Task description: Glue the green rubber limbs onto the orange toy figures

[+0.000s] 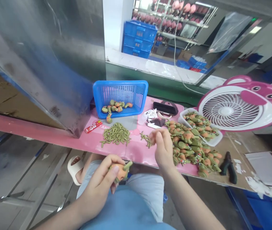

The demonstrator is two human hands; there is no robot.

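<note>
My left hand (100,182) is closed around a small orange and green figurine (121,172), held above my lap near the table's front edge. A green stalk-like part juts from its upper right. My right hand (162,147) is over the pink table top, fingers bent to the left and thumb apart from them; nothing shows in its grasp. Its fingertips are beside a few small green stick-like pieces (146,139). A larger heap of these pieces (116,133) lies to the left. Right of that hand, many similar figurines (188,143) are piled up.
A blue basket (120,83) holds several figurines at the back. Behind the pile are a white tray (216,140) of figurines and a pink fan (241,105). Pliers with dark handles (228,167), a phone (165,108) and a red packet (93,126) lie on the table.
</note>
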